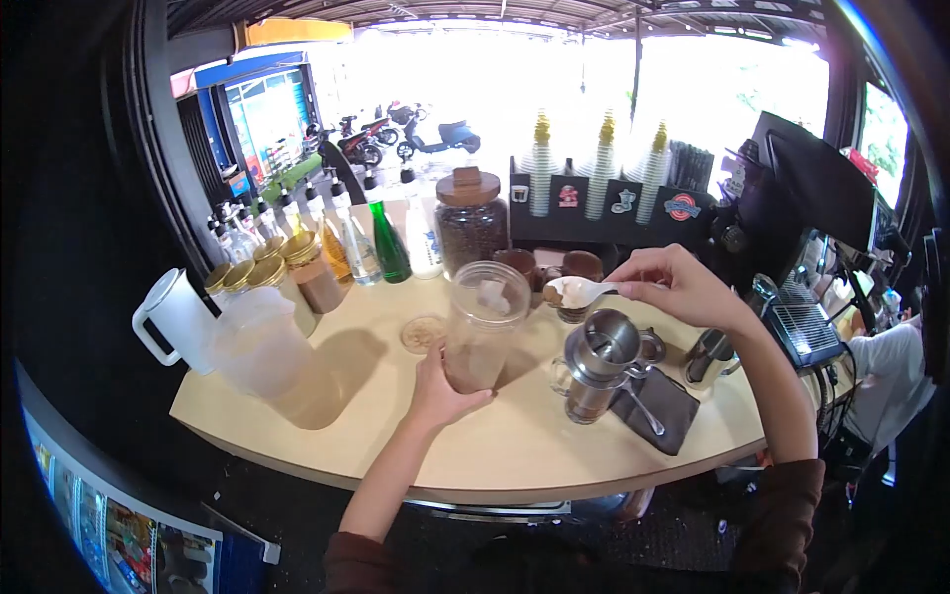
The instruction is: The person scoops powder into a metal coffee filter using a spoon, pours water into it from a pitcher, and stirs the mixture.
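Note:
My left hand [445,391] is wrapped round the lower part of a clear, tall jar [485,342], which stands uncovered on the counter. A pale patch shows through its mouth; I cannot make out what it is. Between the thumb and fingers of my right hand [678,282] is a white spoon [582,291], held level just right of the jar's rim. Something pale and brownish sits in its bowl. Below the spoon, a metal drip coffee filter [606,342] rests on a glass mug [586,401]. Left of the jar lies a round, clear lid [426,334].
A folded dark cloth [678,416] with a metal spoon [645,408] lies right of the mug. Leftward stand a cloudy jug [267,346], a white pitcher [178,317], gold-lidded jars [315,272] and bottles [388,243]. Behind are a bean jar [472,233] and stacked cups [599,178].

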Demonstrator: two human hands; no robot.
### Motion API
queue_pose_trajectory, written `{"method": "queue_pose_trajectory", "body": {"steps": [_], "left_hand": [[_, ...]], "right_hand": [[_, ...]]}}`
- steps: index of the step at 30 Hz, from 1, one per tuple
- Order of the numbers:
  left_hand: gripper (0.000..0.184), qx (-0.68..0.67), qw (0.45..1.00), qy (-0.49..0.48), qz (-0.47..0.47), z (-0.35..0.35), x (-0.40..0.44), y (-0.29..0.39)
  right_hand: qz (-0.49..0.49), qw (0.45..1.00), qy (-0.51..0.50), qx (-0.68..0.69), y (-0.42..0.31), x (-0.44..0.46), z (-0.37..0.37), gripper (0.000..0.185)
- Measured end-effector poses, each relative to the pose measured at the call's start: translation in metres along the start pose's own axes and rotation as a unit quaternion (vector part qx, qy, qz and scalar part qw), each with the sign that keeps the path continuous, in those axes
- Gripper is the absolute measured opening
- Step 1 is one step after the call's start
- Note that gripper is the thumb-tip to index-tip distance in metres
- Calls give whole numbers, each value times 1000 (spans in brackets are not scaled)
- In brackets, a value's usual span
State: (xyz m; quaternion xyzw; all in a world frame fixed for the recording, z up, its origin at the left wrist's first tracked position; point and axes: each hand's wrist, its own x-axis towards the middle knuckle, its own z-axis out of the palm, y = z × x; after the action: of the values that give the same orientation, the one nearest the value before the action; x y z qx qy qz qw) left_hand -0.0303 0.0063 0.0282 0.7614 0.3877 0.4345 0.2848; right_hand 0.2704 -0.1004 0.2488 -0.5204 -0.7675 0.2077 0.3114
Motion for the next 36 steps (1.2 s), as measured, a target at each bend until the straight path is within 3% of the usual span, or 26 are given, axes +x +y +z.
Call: {"method": "queue_pose_trajectory", "body": {"steps": [3, 8, 17, 22, 36], "left_hand": [[99, -82, 996, -21, -14, 10, 4, -16], [90, -59, 998, -11, -14, 14, 2, -20], [88, -105, 989, -74, -71, 15, 9, -27], [84, -119, 990, -35, -72, 19, 4, -35], [83, -125, 986, -80, -75, 17, 10, -26]], "right_hand": [[6, 999, 25, 26, 14, -23, -6, 21], [13, 997, 79, 1, 38, -57, -14, 24], [38, 994, 60, -85, 48, -78, -11, 27], [8, 993, 81, -88, 55, -75, -8, 29], [-46, 987, 117, -99, 72, -68, -1, 30]]}}
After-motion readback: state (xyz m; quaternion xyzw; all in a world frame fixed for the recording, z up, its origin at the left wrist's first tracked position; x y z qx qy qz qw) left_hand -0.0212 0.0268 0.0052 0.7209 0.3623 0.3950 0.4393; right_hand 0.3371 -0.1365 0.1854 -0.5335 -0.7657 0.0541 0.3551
